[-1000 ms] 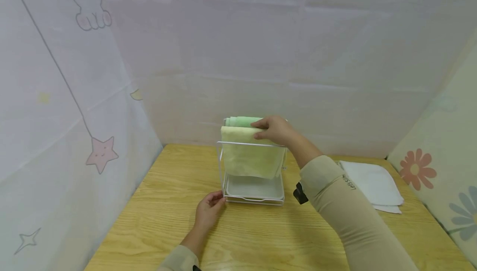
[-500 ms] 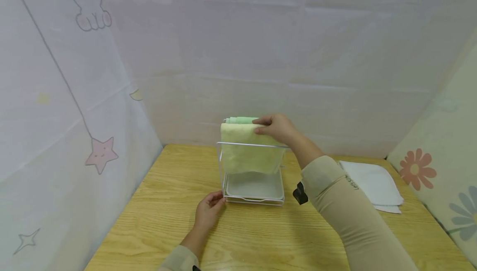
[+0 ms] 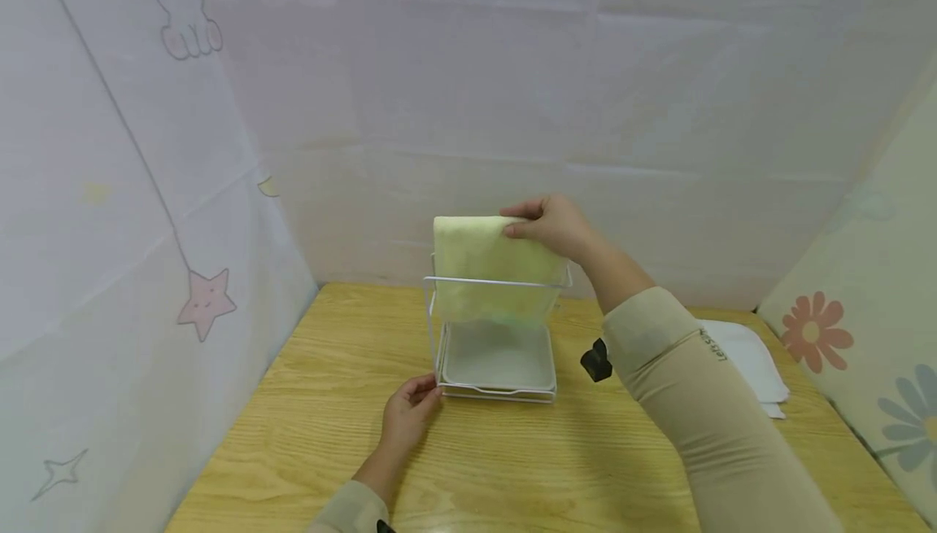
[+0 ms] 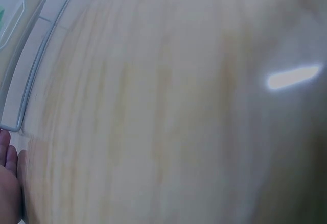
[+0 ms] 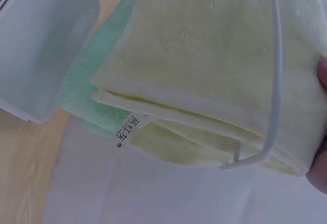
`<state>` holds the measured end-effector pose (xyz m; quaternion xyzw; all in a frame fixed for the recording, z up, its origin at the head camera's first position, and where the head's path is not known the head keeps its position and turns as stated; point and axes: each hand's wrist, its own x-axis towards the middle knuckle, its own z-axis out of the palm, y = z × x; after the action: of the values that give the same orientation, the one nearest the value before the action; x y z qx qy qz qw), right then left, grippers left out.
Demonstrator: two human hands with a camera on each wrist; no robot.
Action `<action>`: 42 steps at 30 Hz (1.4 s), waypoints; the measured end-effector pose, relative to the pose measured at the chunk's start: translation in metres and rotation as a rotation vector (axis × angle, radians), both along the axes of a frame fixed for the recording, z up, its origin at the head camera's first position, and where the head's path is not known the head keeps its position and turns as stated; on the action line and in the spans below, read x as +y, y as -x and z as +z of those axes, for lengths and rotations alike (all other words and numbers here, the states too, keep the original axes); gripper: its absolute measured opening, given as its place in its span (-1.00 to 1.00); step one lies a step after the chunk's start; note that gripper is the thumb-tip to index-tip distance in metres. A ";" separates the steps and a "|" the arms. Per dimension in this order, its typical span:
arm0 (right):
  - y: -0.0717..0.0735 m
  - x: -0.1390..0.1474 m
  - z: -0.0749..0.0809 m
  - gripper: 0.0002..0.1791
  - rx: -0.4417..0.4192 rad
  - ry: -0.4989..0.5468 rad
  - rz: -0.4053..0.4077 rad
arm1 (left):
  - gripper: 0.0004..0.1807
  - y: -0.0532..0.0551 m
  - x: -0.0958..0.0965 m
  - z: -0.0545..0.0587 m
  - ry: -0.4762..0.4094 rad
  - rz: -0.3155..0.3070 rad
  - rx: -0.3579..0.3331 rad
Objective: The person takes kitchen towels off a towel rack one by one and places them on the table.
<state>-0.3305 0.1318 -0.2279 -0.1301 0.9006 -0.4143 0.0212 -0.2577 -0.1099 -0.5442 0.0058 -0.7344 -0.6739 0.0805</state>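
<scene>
My right hand point(image 3: 551, 226) pinches the top edge of a folded pale yellow towel point(image 3: 483, 260) on its right side. The towel hangs upright behind the front top bar of a white wire rack point(image 3: 494, 281), its upper part above that bar. In the right wrist view a green towel point(image 5: 97, 76) with a printed label hangs behind the yellow towel point(image 5: 204, 45); in the head view it is almost wholly hidden. Down on the table, my left hand point(image 3: 407, 412) holds the rack's lower front left corner with fingertips and thumb.
A shallow white tray point(image 3: 498, 366) sits in the rack's base. To the right, folded white cloths point(image 3: 754, 366) lie on the wooden table point(image 3: 329, 362), partly behind my right sleeve point(image 3: 703, 386). Patterned fabric walls point(image 3: 468, 93) stand at the back and both sides.
My right hand has raised the yellow towel higher above the rack's front bar. Its lower edge has risen, uncovering more of the tray, and the green towel's top is now hidden. My left hand stays put.
</scene>
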 end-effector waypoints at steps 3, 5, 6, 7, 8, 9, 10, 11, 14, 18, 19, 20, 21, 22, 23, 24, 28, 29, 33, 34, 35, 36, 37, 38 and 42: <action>-0.003 0.001 0.012 -0.57 0.010 0.032 0.005 | -0.68 0.000 0.000 -0.001 0.001 -0.006 0.013; -0.005 0.002 0.020 -0.57 0.029 0.046 0.007 | -0.68 0.001 0.000 -0.002 0.002 -0.007 0.010; -0.007 0.003 0.024 -0.58 0.037 0.051 0.003 | -0.68 0.002 0.000 -0.003 0.002 -0.006 0.007; -0.008 0.003 0.028 -0.58 0.043 0.051 -0.003 | -0.68 0.002 0.000 -0.003 0.002 -0.004 0.003; -0.009 0.004 0.032 -0.58 0.049 0.048 -0.007 | -0.68 0.003 0.000 -0.004 0.001 -0.003 -0.003; -0.010 0.004 0.036 -0.58 0.056 0.046 -0.015 | -0.69 0.004 0.000 -0.004 -0.002 -0.002 -0.005; -0.011 0.005 0.040 -0.58 0.063 0.043 -0.021 | -0.69 0.004 0.000 -0.004 -0.004 0.001 -0.008; -0.012 0.005 0.043 -0.58 0.069 0.040 -0.026 | -0.69 0.005 0.001 -0.004 -0.005 0.001 -0.005; -0.015 0.007 0.053 -0.58 0.086 0.040 -0.031 | -0.70 0.002 0.002 0.002 -0.005 -0.005 -0.005; -0.019 0.011 0.065 -0.56 0.103 0.052 -0.035 | -0.71 0.001 0.003 0.004 0.008 0.003 -0.011; -0.020 0.012 0.069 -0.56 0.109 0.056 -0.035 | -0.71 0.003 0.004 -0.001 0.010 0.006 -0.007; -0.022 0.014 0.072 -0.55 0.117 0.060 -0.037 | -0.71 0.003 0.004 -0.001 0.012 0.008 -0.007; -0.024 0.015 0.076 -0.55 0.123 0.067 -0.039 | -0.71 0.003 0.004 -0.001 0.015 0.008 -0.005; -0.025 0.016 0.079 -0.55 0.133 0.068 -0.045 | -0.70 0.002 0.004 0.000 0.014 0.006 -0.003; -0.027 0.018 0.083 -0.54 0.140 0.068 -0.051 | -0.70 0.002 0.005 0.000 0.014 0.006 -0.001; -0.029 0.019 0.086 -0.54 0.148 0.072 -0.057 | -0.70 0.002 0.005 0.001 0.013 0.005 -0.002; -0.038 0.027 0.099 -0.53 0.163 0.079 -0.077 | -0.69 0.003 0.005 0.002 0.008 0.005 -0.017; -0.040 0.029 0.102 -0.52 0.165 0.085 -0.076 | -0.69 0.003 0.005 0.002 0.009 0.004 -0.019; -0.048 0.038 0.111 -0.54 0.173 0.120 -0.064 | -0.68 0.004 0.005 0.002 0.014 0.000 -0.026; -0.050 0.041 0.113 -0.55 0.177 0.131 -0.062 | -0.68 0.005 0.005 0.001 0.011 0.000 -0.021; -0.052 0.043 0.115 -0.57 0.178 0.142 -0.063 | -0.68 0.005 0.004 0.000 0.011 -0.002 -0.014; -0.054 0.046 0.117 -0.58 0.177 0.149 -0.067 | -0.68 0.006 0.004 0.000 0.007 -0.002 -0.012; -0.056 0.049 0.118 -0.59 0.177 0.153 -0.070 | -0.68 0.006 0.005 0.000 0.008 -0.003 -0.008; -0.057 0.053 0.120 -0.59 0.177 0.152 -0.074 | -0.69 0.006 0.004 -0.001 0.006 -0.002 -0.008; -0.065 0.067 0.123 -0.58 0.162 0.120 -0.094 | -0.70 0.007 0.004 -0.002 0.017 0.010 -0.010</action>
<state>-0.2660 0.1991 -0.1046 -0.1216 0.8781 -0.4561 -0.0789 -0.2651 -0.1055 -0.5464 0.0122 -0.7404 -0.6672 0.0802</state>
